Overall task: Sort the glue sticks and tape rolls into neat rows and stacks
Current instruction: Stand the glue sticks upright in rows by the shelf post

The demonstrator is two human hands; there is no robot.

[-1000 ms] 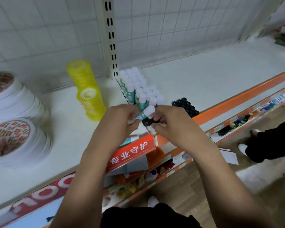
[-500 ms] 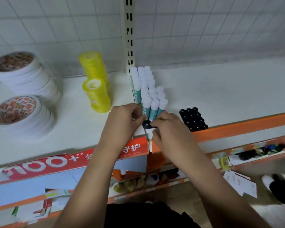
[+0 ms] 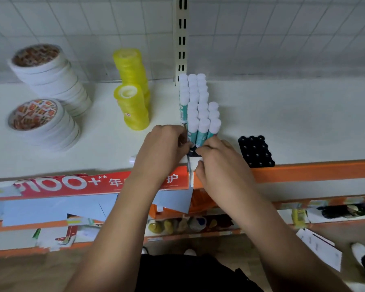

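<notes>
Red banner point(image 3: 82, 183) on shelf lip, below-left of glue sticks point(image 3: 200, 106). Both hands at near end of stick block. Left hand point(image 3: 164, 148): fingers curled round base of front-left stick. Right hand point(image 3: 217, 163): fingertips pinching black tray point(image 3: 193, 152) under front row. Sticks upright, white caps up, packed in rows on white shelf point(image 3: 293, 114). Spare holder point(image 3: 256, 151), sockets showing, just right of sticks. Yellow tape rolls point(image 3: 133, 106), two stacks, left of sticks. White tape rolls point(image 3: 46, 121), two stacks, farther left. Slotted post point(image 3: 181, 39) directly behind sticks.
</notes>
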